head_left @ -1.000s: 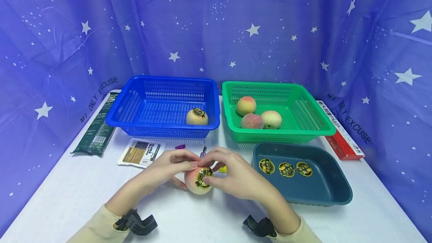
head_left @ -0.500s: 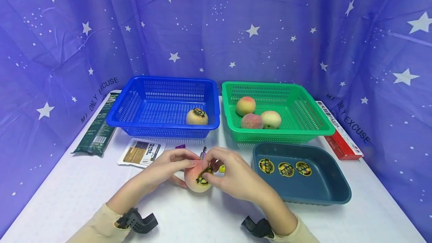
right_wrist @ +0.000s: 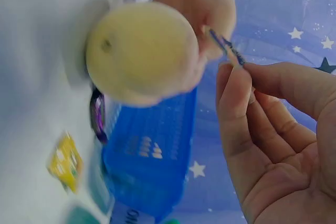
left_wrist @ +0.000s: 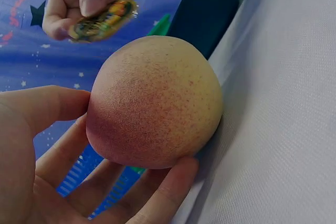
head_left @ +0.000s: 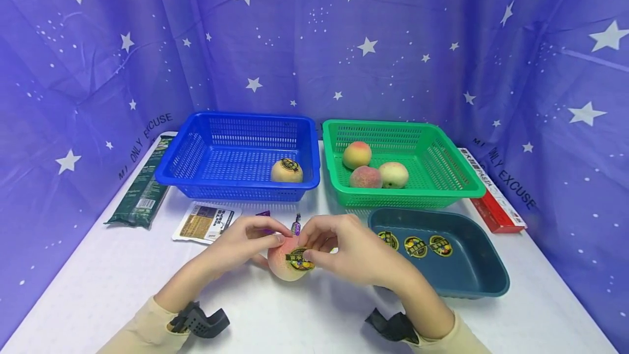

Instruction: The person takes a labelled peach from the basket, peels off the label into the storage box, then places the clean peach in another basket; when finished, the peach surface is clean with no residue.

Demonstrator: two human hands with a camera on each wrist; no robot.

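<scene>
Here, left fingers (left_wrist: 173,187) clasp the peach (left_wrist: 155,103) between them; right fingers (right_wrist: 289,81) pinch 1 sticker (left_wrist: 106,23) just beside it.

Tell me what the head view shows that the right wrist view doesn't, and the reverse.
Head only: three round, pinkish-yellow peaches inside the green plastic basket, the red cardboard box and the dark green plastic packet.
Right wrist only: a small dark spot on the round, pale held peach, and the round black-and-yellow sticker nearly edge-on.
Both: that peach, the sticker, the blue plastic basket, left hand and right hand.
</scene>
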